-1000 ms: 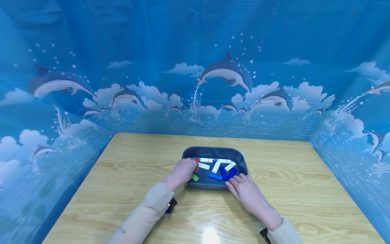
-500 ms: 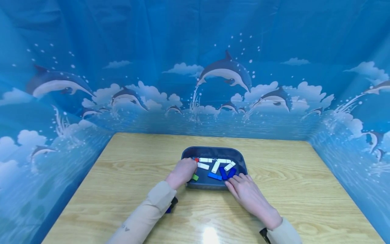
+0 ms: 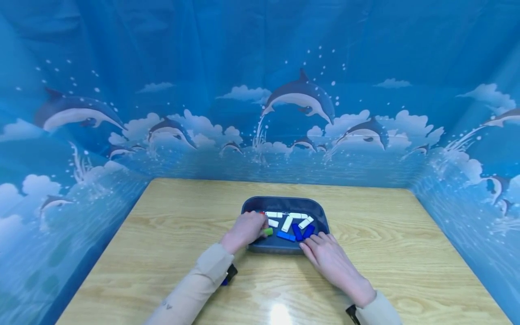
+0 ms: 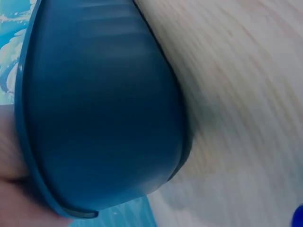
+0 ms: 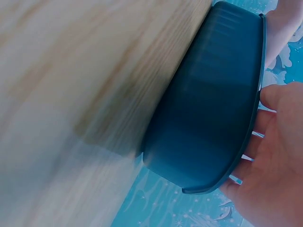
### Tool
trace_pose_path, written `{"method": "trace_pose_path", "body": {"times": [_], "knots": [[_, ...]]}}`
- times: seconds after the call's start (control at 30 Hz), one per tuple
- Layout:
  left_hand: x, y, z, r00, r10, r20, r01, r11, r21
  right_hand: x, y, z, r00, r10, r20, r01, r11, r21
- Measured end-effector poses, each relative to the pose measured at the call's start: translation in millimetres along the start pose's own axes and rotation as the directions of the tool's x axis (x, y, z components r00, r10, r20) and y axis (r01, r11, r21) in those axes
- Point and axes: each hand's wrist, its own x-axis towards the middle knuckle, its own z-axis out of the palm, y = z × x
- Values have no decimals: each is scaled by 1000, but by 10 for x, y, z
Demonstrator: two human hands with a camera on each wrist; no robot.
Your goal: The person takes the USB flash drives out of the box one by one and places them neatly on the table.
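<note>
A dark blue tray stands on the table, holding several small stick-shaped blocks. Deep over its left end reaches my left hand, a lime green block pinched at its fingertips, which are mostly hidden. Right beside that hand lie a white block and the barely visible red block. My right hand grips the tray's near right corner, fingers over the rim and thumb on the outer side. Close to those fingers are dark blue blocks and a lighter blue block.
More white blocks lie in the tray's middle and far side. On the wooden table, a blue item is partly hidden by the left forearm. A dolphin-printed curtain surrounds the table.
My left hand has shifted slightly right, and the lime green block has moved right and a little away with it, toward the tray's middle. My right hand stays at the tray's corner.
</note>
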Motion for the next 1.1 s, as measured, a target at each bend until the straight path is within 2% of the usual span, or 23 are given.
{"method": "trace_pose_path", "body": {"times": [0.13,0.27,0.4,0.5,0.63,0.7,0.77,0.9,0.93,1.03,1.1], "knots": [[22,-43,32,997,-19,-73,6,985,-173,-3,-4,10,1000,-17,-19,17,1000,-7],[4,-42,7,990,-53,-127,3,933,-360,-4,-2,7,1000,-15,-13,15,1000,-4],[-38,-20,-37,984,-107,-145,25,879,-476,-3,-2,2,1000,-9,-8,9,1000,2],[-84,12,-72,981,-173,-92,84,797,-598,-2,-4,-1,1000,-11,-7,11,1000,3],[-165,49,-104,969,-247,-3,165,655,-738,0,-5,-6,1000,-13,-4,13,1000,4],[-211,58,-111,963,-270,21,188,608,-772,2,-8,-11,1000,-11,-3,11,1000,5],[-260,58,-114,958,-283,33,199,581,-789,4,-10,-16,1000,-8,-2,8,1000,9],[-357,54,-129,954,-297,40,204,546,-813,5,-13,-19,1000,-5,-5,5,1000,11],[-381,52,-134,954,-298,38,203,544,-814,6,-14,-19,1000,-5,-6,5,1000,12],[-458,57,-167,946,-321,50,218,514,-829,7,-16,-22,1000,-5,-10,5,1000,13],[-517,52,-181,943,-329,46,219,513,-830,8,-19,-25,1000,-5,-7,5,1000,14]]}}
